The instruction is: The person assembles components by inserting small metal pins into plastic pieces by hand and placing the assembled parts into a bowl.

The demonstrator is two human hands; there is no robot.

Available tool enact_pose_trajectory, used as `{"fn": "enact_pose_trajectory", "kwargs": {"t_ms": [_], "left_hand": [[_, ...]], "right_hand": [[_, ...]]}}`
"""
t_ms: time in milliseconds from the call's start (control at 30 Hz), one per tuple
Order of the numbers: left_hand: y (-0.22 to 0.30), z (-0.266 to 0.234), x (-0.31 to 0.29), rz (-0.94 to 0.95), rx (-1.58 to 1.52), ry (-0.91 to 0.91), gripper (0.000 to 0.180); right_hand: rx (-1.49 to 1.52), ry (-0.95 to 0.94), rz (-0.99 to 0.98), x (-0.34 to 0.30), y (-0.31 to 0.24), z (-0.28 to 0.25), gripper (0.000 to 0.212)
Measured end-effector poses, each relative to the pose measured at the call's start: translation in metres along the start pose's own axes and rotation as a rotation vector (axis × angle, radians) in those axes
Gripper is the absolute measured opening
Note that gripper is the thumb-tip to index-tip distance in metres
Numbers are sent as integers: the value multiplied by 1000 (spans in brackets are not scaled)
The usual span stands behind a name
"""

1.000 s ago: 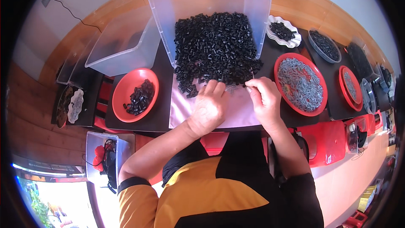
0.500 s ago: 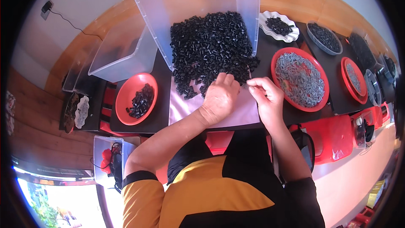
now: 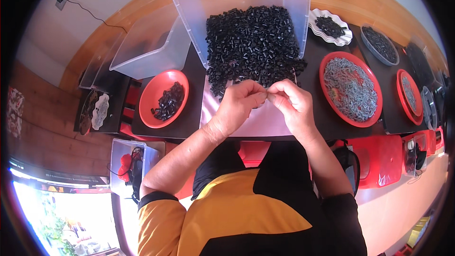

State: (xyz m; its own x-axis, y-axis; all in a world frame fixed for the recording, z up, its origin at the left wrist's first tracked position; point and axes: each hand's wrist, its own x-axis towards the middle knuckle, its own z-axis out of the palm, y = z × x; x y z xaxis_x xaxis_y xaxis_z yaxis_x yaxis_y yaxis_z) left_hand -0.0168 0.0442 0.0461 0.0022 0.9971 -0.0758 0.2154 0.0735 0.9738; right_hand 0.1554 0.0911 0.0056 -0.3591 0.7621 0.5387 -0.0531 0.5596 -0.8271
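Above the pink cloth, my left hand and my right hand meet fingertip to fingertip. Both are closed in a pinch. Whatever sits between the fingertips is too small and covered to make out. Just beyond the hands, a large heap of short black cylindrical pieces spills from a clear plastic bin lying on its side. To the right, a red plate carries many small silver screw-like pieces. On the left stands a red bowl with some black pieces inside.
An open clear bin stands at the back left. Far right are white scalloped plates with black pieces, a round clear tub and another red plate. The dark table's edge runs close before my body.
My left hand has drawn back from the black heap and turned into a pinch, meeting my right fingertips. The whole view has shifted slightly, moving the scene rightward and up.
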Motion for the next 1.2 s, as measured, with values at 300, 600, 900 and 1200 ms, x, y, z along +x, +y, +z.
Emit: {"fn": "enact_pose_trajectory", "kwargs": {"t_ms": [300, 600, 900, 1200], "left_hand": [[-56, 1, -4, 729, 1097, 236, 17], [-49, -3, -24, 558, 585, 249, 10], [-56, -10, -41, 219, 65, 134, 15], [-48, -11, -52, 14, -249, 117, 16]], "right_hand": [[107, 57, 143, -11, 6, 3, 8], [75, -43, 198, -12, 0, 21, 4], [44, -164, 278, -17, -10, 35, 7], [-304, 6, -191, -30, -11, 52, 18]]}}
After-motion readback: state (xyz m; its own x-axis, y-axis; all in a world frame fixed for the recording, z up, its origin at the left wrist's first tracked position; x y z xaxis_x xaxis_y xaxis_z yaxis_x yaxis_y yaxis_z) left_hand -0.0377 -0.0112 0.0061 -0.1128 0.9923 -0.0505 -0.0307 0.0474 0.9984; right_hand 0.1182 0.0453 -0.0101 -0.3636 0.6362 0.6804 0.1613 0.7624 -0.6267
